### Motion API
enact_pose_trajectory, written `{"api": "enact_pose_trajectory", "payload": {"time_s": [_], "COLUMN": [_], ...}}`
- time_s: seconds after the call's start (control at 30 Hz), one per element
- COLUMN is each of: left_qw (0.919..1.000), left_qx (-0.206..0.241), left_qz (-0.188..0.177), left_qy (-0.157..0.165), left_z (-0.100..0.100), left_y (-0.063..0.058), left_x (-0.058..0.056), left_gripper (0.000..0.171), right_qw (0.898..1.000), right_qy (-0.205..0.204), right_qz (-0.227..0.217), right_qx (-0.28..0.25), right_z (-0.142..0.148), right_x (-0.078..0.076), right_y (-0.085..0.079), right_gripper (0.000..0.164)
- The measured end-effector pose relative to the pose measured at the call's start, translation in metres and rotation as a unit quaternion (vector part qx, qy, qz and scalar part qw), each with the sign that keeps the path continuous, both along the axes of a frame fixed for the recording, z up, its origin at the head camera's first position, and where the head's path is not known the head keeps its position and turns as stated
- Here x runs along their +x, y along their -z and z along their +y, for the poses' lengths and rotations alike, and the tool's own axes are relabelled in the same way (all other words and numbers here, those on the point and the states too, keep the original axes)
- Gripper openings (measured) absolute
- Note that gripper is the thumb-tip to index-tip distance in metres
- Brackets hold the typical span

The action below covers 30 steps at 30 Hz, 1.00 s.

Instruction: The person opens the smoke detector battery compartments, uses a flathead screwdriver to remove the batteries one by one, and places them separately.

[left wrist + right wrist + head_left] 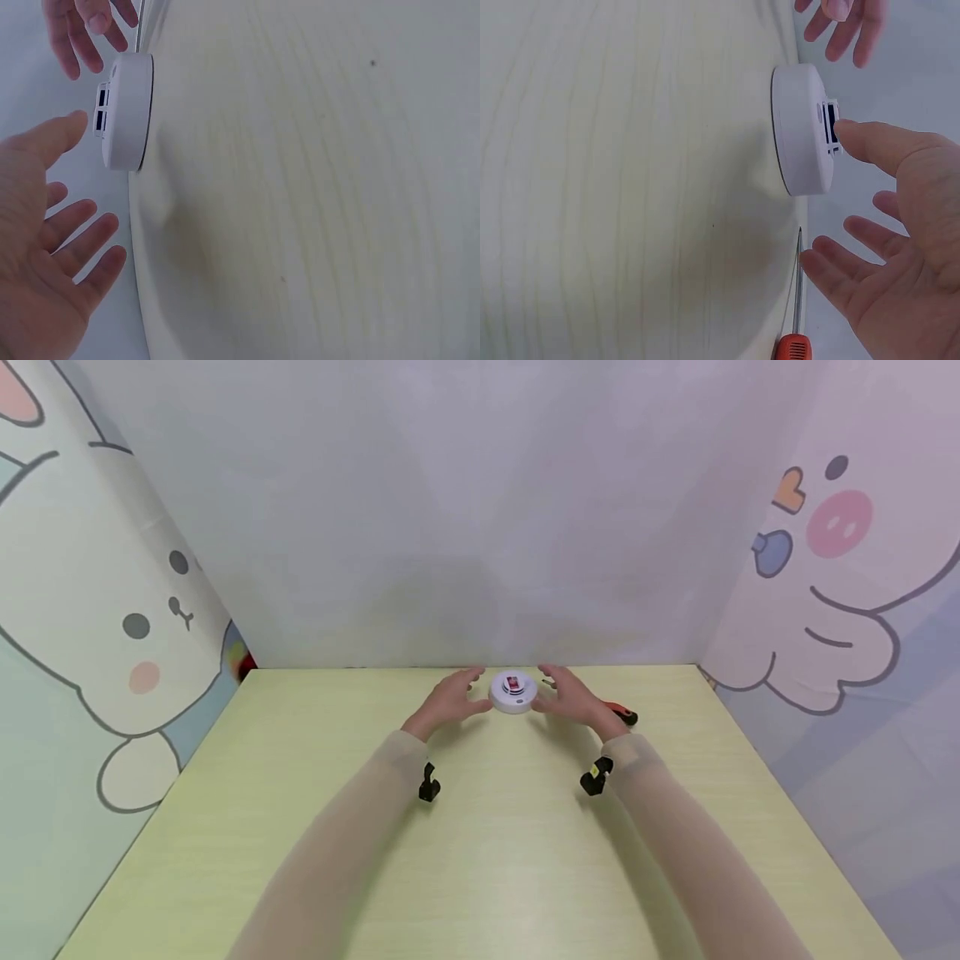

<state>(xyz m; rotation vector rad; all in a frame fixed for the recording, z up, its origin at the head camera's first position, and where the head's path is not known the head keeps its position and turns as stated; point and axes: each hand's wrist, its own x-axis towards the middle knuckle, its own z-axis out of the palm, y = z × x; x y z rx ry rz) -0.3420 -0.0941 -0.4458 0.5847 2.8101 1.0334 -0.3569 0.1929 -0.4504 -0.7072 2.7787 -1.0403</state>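
A white round smoke detector (513,692) lies flat near the table's far edge, with a red and white label on its raised centre. To its left is my left hand (450,697), thumb and fingers spread apart. On the other side my right hand (572,697) is spread in the same way. Seen from the left wrist, a gap shows between my left thumb and the smoke detector (129,112). In the right wrist view, my right thumb overlaps the raised vent of the smoke detector (801,131); whether it touches, I cannot tell.
A screwdriver with a red and black handle (622,713) lies beyond my right wrist, partly hidden by it; its thin shaft (799,289) points away. The pale wooden table (495,852) ends at a light backdrop (480,527). Cartoon-printed sheets flank both sides.
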Motion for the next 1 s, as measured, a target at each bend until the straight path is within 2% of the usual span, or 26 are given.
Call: {"api": "enact_pose_trajectory", "payload": {"time_s": [0.27, 0.43, 0.8, 1.0], "left_qw": [0.9997, 0.9995, 0.9992, 0.9991], "left_qx": [-0.019, -0.016, -0.011, -0.016], "left_qz": [-0.016, -0.027, -0.026, -0.02], "left_qy": [-0.006, -0.01, 0.03, 0.033], "left_z": [0.003, 0.003, 0.017, 0.021], "left_y": [0.006, 0.009, 0.014, 0.016], "left_x": [-0.003, -0.005, -0.014, -0.014], "left_gripper": [0.076, 0.075, 0.065, 0.059], "right_qw": [1.0, 0.999, 0.998, 0.996], "right_qy": [-0.005, 0.008, 0.014, 0.026], "right_qz": [-0.021, -0.04, -0.049, -0.063], "right_qx": [0.004, 0.017, 0.039, 0.052], "right_z": [-0.009, -0.015, -0.025, -0.026], "right_x": [-0.006, -0.01, -0.008, -0.009], "right_y": [0.004, 0.01, 0.006, 0.009], "right_gripper": [0.084, 0.085, 0.078, 0.081]}}
